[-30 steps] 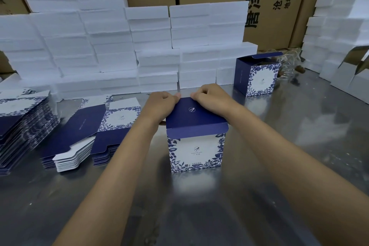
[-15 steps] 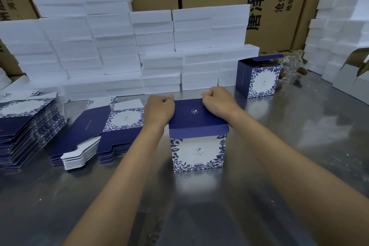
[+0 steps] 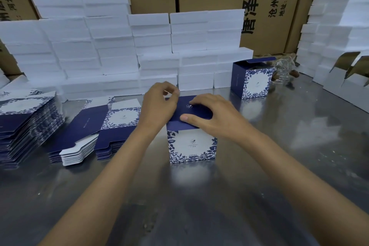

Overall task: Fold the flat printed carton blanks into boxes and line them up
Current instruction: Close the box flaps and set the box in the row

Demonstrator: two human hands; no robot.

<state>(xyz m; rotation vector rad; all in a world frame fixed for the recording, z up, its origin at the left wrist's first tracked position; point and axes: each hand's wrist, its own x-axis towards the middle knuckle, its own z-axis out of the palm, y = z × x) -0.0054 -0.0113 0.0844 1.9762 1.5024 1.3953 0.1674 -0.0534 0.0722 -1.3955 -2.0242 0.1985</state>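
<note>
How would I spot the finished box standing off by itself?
Look along the wall of white foam blocks at the back of the steel table. At its right end stands a blue floral carton box, alone, lid flap raised, unlike the one under the hands.

Right hand (image 3: pixel 216 118) flat on blue box (image 3: pixel 191 146), left hand (image 3: pixel 159 104) beside
</note>
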